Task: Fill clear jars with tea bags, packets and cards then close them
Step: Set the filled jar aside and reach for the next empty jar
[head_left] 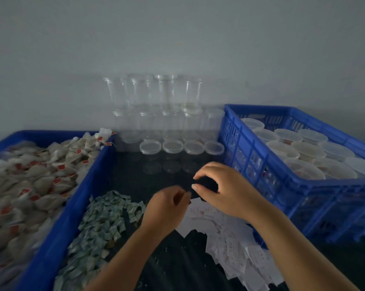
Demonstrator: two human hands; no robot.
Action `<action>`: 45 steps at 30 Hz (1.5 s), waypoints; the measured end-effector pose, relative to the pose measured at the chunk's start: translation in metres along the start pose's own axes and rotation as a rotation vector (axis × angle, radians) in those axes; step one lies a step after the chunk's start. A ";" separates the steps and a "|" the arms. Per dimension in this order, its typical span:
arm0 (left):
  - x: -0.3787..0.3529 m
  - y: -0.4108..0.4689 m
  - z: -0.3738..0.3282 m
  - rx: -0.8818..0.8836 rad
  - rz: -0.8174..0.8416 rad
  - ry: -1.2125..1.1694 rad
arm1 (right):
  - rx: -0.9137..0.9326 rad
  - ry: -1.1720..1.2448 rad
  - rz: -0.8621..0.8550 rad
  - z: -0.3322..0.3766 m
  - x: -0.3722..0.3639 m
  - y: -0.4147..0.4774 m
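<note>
Grips dark card (206, 186) in curled right hand (230, 194); cannot tell grip of blurred left hand (167, 204). Separate one card, then drop into clear jar (150, 147).

Left hand (167, 206) and right hand (225, 190) hover above scattered white cards (209, 216)

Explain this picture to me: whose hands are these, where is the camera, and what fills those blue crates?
No machine here: a person works bare-handed, and the one camera sits on their head, looking down. The left hand and right hand meet over a dark table; blur hides whether they hold anything. At left, a blue crate holds tea bags; beside it lie green packets and white cards. Behind stand clear jars; the right crate holds lidded jars.
</note>
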State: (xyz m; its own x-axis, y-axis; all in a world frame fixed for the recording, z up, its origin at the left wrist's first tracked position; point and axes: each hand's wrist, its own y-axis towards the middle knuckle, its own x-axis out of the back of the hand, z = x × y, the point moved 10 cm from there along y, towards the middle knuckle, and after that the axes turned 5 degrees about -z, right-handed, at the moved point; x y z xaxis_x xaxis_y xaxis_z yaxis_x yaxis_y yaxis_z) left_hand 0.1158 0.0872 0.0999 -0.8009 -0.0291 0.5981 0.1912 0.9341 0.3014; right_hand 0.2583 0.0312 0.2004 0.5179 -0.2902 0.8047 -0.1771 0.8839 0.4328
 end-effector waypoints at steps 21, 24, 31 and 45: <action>-0.028 -0.049 0.120 0.260 0.443 -0.178 | -0.628 0.140 -0.548 -0.136 0.019 0.272; -0.032 -0.059 0.121 0.251 0.455 -0.280 | -0.636 0.073 -0.448 -0.146 0.005 0.289; -0.019 -0.052 0.121 0.223 0.206 -0.177 | -0.574 0.091 -0.530 -0.149 0.006 0.300; -0.029 -0.031 0.153 0.597 0.149 -0.255 | -0.284 0.482 -0.731 -0.066 0.058 0.177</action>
State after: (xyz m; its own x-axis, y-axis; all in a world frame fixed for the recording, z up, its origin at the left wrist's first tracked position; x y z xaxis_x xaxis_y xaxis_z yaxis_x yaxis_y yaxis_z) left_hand 0.0461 0.1133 -0.0399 -0.9133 0.1326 0.3851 0.0224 0.9604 -0.2776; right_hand 0.3123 0.1946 0.2967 0.7240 -0.6844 0.0864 0.5106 0.6159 0.5999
